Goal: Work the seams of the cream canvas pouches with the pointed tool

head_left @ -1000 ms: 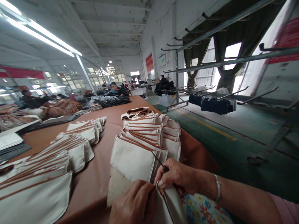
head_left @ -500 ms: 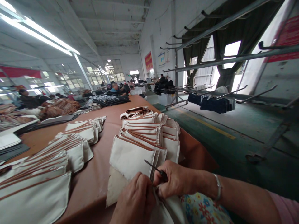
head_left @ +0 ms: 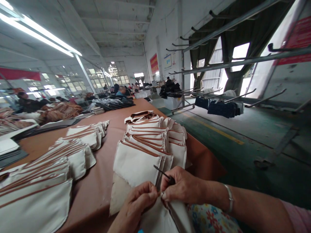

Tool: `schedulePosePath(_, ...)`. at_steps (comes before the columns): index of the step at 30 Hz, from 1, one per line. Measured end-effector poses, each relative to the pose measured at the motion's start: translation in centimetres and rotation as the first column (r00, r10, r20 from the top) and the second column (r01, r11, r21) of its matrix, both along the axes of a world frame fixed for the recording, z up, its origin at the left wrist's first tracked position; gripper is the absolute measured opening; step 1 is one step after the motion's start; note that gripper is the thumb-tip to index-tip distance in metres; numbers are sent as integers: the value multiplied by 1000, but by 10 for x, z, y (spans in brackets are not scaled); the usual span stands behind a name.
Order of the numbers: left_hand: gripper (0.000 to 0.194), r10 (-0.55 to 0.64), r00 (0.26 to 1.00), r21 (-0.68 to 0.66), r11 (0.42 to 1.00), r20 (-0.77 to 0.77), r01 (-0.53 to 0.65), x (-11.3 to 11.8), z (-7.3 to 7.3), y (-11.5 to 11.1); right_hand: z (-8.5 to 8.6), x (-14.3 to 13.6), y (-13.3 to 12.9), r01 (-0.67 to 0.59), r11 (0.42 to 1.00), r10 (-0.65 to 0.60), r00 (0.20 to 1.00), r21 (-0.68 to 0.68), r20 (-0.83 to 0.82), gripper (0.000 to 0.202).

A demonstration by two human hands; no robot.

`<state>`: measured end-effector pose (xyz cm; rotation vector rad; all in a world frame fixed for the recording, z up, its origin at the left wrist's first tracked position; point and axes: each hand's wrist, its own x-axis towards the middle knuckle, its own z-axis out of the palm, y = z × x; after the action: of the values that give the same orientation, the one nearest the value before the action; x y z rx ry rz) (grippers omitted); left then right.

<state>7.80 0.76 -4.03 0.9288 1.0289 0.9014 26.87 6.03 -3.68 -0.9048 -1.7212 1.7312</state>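
A white fabric piece with a brown edge (head_left: 157, 216) lies at the bottom centre, below both hands. My left hand (head_left: 139, 200) pinches the top edge of this piece between thumb and fingers. Just beside it, my right hand (head_left: 181, 187) is closed around the dark handle of a thin pointed tool (head_left: 163, 172); its thumb and finger also press on the fabric edge. The tool's metal tip points up and left. Beyond the hands, a stack of white pieces with brown edges (head_left: 137, 161) overlaps on the table.
The brown-covered table (head_left: 97, 184) carries more white pieces (head_left: 36, 204) at left. Dark bundles (head_left: 114, 103) lie farther back. A metal rack (head_left: 218, 66) with dark cloth stands right, over the green floor (head_left: 218, 129). People sit in the background, one in blue (head_left: 120, 92).
My left hand has turned and opened out a little, showing its thumb pinching the fabric. More of the white piece shows below. The tool has shifted slightly right.
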Motion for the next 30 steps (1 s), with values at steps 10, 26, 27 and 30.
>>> schedulePosePath(10, 27, 9, 791, 161, 980, -612, 113, 12, 10, -4, 0, 0, -12, 97, 975, -108, 993, 202, 43, 6)
schedulePosePath(26, 29, -34, 995, -100, 995, -92, 25, 10, 7, -9, -11, 23, -7, -91, -16, 12, 996, 996, 91, 28)
schedulePosePath(27, 34, -27, 997, -97, 995, -77, 19, 10, 6, -8, -10, 24, -7, -93, -58, 4, 996, 994, 93, 25)
schedulePosePath(30, 47, -48, 998, -72, 996, -50, 44, 9, 1, -4, -9, 27, -5, -59, -165, -9, 998, 985, 58, 11)
